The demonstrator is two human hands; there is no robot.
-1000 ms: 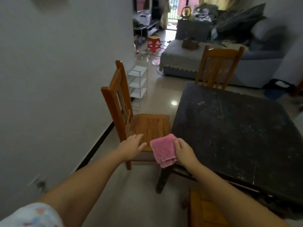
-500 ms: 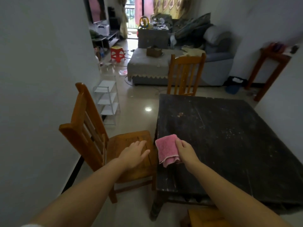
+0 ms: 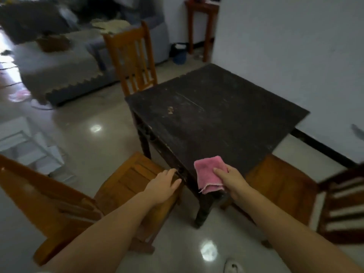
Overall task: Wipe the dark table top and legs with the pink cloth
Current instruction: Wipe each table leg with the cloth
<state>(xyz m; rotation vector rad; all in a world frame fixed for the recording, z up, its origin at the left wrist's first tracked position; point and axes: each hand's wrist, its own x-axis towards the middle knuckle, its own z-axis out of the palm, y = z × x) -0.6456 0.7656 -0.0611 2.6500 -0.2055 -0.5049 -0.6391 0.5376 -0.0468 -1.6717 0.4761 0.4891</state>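
Pink cloth lies folded over the desk's near corner, its lower edge hanging past the edge. Right hand holds it, fingers curled on top, thumb hidden. Left hand hovers beside the corner, fingers relaxed and straight. No legible writing. Far room is motion-blurred; the right chair is cut off.

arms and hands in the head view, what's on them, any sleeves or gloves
Both forearms are bare to the bottom edge of the frame, no sleeve showing. The left hand and right hand wear no gloves, and no rings, watch or bracelet show. The fingers are uncovered.
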